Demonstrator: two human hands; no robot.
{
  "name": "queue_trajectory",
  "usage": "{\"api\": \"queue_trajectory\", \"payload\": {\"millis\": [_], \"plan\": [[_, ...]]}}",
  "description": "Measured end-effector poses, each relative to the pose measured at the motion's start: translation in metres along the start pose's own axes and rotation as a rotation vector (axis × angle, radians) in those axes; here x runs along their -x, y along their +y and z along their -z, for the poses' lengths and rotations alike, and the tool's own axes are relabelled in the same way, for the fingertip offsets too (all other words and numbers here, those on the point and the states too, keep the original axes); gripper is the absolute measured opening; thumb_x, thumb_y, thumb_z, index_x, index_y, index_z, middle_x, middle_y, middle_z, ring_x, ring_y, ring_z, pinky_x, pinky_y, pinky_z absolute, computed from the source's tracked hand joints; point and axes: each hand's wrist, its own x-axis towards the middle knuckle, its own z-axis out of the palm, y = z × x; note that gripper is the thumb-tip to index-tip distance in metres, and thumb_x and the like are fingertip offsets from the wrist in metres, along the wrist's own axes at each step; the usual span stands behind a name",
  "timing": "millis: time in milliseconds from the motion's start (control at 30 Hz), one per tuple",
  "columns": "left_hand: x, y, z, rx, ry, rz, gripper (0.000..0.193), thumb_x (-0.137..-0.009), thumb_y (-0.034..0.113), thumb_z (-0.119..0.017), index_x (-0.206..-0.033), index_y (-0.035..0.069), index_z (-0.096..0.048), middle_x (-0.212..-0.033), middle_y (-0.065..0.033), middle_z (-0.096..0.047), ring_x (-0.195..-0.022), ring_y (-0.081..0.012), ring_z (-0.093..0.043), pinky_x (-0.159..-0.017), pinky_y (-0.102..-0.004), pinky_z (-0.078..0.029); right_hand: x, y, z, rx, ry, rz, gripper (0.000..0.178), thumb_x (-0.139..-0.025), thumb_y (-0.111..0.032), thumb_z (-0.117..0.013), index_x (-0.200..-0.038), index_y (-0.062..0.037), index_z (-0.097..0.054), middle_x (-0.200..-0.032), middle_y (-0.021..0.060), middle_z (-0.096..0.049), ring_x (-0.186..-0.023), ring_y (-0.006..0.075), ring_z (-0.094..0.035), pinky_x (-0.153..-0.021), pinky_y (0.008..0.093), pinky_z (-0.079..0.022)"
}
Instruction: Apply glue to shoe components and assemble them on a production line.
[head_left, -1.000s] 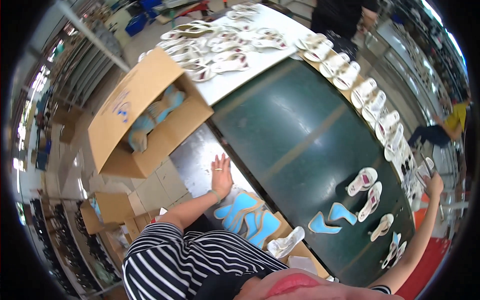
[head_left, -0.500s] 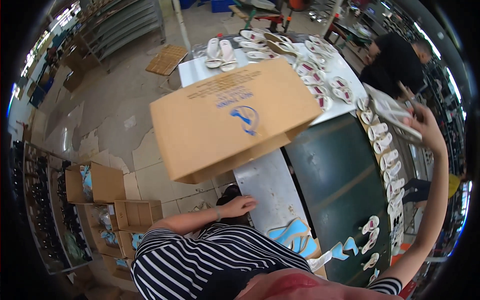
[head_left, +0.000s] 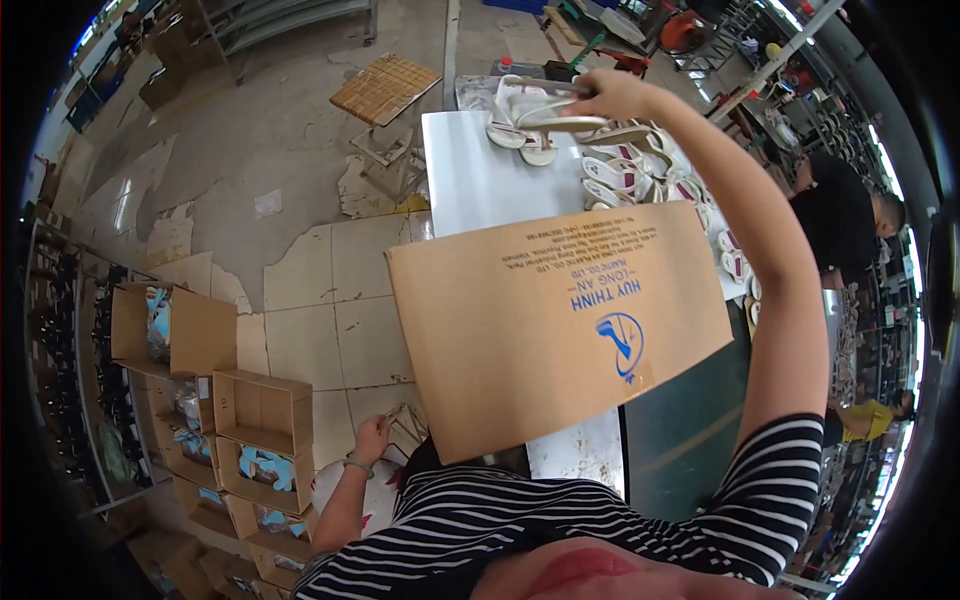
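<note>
In my right hand [head_left: 612, 97], raised over the far end of the white table [head_left: 470, 175], are white sandals [head_left: 562, 124], gripped by the fingers. Below them stands another pair of white sandals [head_left: 538, 152]. My left hand [head_left: 372, 438] is low beside my body, its fingers curled; whatever it may hold is hidden. Between my arms a large brown cardboard box [head_left: 500, 350] with blue printing covers much of the table, and neither hand touches it.
Several white sandals with dark red insoles [head_left: 615, 175] lie right of the raised hand. A dark green conveyor belt [head_left: 685, 440] runs at the right. Open cartons [head_left: 262, 410] with blue pieces stand lower left. A person in black [head_left: 845, 215] works at the right.
My right hand has swung from the far right to the table's far end with the sandals. My left hand has left the metal surface, moving left. My view has shifted rightward.
</note>
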Motion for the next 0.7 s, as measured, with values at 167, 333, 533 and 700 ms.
{"api": "queue_trajectory", "payload": {"millis": [167,333,533,700], "plan": [[0.023,-0.074,0.002,-0.038,-0.058,0.232,0.032,-0.083,0.020,-0.061,-0.106,-0.002,-0.065,-0.089,-0.0250,-0.067,-0.087,-0.0383,-0.066,-0.080,-0.0423,-0.052,-0.066,-0.008,-0.063,0.048,-0.130,0.058,0.054,-0.081,-0.052,-0.068,-0.102,-0.0030,-0.068,-0.096,0.0170,-0.068,-0.092,0.0305,-0.064,-0.081,0.0371,-0.048],[0.064,-0.183,-0.016,0.001,-0.009,0.297,0.020,-0.085,0.016,-0.056,-0.093,-0.001,-0.063,-0.076,-0.0168,-0.063,-0.074,-0.0291,-0.062,-0.069,-0.0370,-0.049,-0.099,-0.002,-0.069,0.061,-0.100,0.024,0.050,-0.081,-0.048,-0.069,-0.103,-0.0029,-0.068,-0.097,0.0169,-0.069,-0.088,0.0306,-0.065,-0.078,0.0383,-0.049],[0.053,-0.173,-0.028,0.289,-0.011,0.429,0.015,-0.089,0.008,-0.049,-0.077,0.002,-0.054,-0.065,-0.0048,-0.057,-0.054,-0.0148,-0.054,-0.051,-0.0298,-0.044,-0.140,0.024,-0.074,0.204,0.159,-0.158,0.063,-0.076,-0.067,-0.064,-0.099,-0.0091,-0.067,-0.096,0.0126,-0.069,-0.094,0.0320,-0.065,-0.077,0.0423,-0.050],[0.053,-0.137,-0.023,0.465,0.034,0.524,0.024,-0.089,0.013,-0.059,-0.104,-0.005,-0.062,-0.082,-0.0111,-0.067,-0.069,-0.0184,-0.064,-0.061,-0.0301,-0.053,-0.179,0.058,-0.096,0.245,0.323,-0.297,0.057,-0.078,-0.061,-0.065,-0.107,-0.0117,-0.063,-0.099,0.0117,-0.069,-0.098,0.0303,-0.065,-0.080,0.0421,-0.050]]}}
